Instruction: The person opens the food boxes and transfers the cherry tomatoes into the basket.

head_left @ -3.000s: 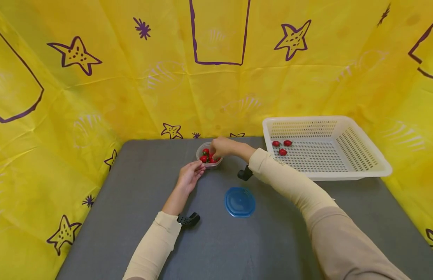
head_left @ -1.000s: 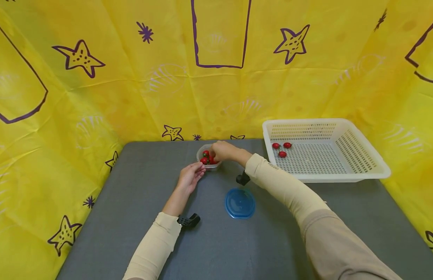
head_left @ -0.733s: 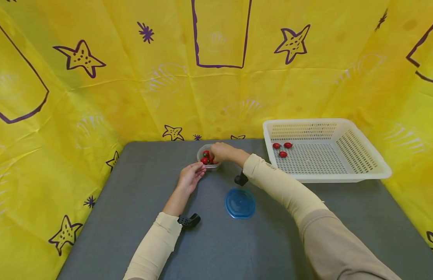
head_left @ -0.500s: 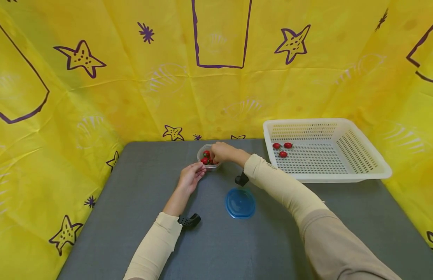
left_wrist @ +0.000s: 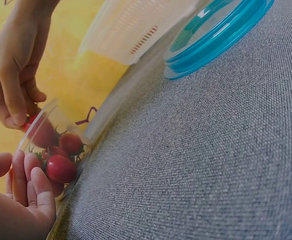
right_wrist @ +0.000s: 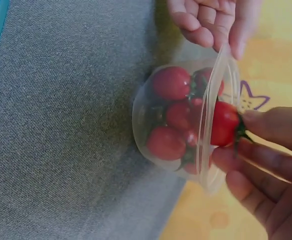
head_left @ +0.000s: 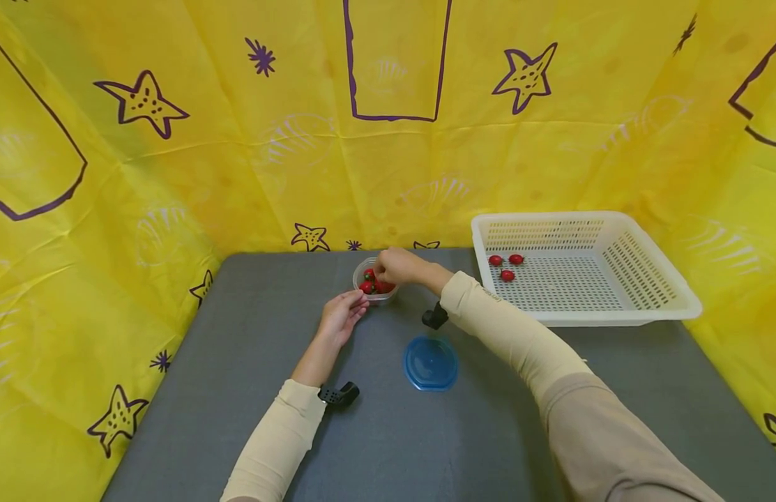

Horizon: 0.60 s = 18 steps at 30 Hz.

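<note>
A small clear plastic container point(head_left: 355, 275) with several red cherry tomatoes point(head_left: 366, 286) stands at the back of the table. My left hand point(head_left: 340, 318) pinches its near rim between thumb and fingers. At the opening, my right hand point(head_left: 401, 266) holds one cherry tomato point(right_wrist: 225, 125) by its green stem end, between thumb and fingers. In the right wrist view this tomato sits level with the rim, partly inside. Other tomatoes point(right_wrist: 167, 143) show through the container's wall below it, green stems attached.
A round blue lid point(head_left: 430, 364) lies flat on the grey tabletop point(head_left: 249, 348), nearer than the container. The white perforated basket point(head_left: 613, 319) stands at the right, with 3 cherry tomatoes point(head_left: 507, 276) at its left end. A yellow patterned cloth point(head_left: 388, 181) hangs behind and beside the table.
Over the last half second my right hand has risen slightly at the container's opening. My left hand stays at the rim, and the lid, basket and its tomatoes have not moved.
</note>
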Available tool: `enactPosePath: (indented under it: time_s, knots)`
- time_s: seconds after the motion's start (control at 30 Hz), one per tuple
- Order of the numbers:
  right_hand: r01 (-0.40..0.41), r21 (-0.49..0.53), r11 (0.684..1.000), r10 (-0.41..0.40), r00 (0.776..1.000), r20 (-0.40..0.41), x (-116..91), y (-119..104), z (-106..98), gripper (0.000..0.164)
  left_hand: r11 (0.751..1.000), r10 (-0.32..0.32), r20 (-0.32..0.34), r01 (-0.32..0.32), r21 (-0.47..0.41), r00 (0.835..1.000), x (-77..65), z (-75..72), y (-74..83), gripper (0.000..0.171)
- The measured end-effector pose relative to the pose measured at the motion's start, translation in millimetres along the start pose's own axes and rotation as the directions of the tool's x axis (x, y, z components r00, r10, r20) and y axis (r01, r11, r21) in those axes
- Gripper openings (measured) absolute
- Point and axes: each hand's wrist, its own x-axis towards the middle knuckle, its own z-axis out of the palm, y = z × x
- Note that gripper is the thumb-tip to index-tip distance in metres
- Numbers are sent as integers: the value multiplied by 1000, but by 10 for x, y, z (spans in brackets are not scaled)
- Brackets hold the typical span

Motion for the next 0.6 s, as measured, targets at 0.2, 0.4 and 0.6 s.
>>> enactPosePath:
  time_s: [0.2, 0.4, 0.6]
  knots:
    - [0, 21, 1000, 2, 996, -87, 19, 23, 29, 13, 1000, -1, 3, 1, 2, 1000, 0, 4, 2, 9]
    - [19, -19, 1000, -21, 994, -108, 35, 39, 117, 11, 1000, -2, 12, 2, 9, 1000, 0, 5, 2, 18]
    - [2, -47, 999, -6, 996, -88, 43, 8, 152, 8, 1000, -1, 9, 1, 6, 1000, -1, 10, 6, 15]
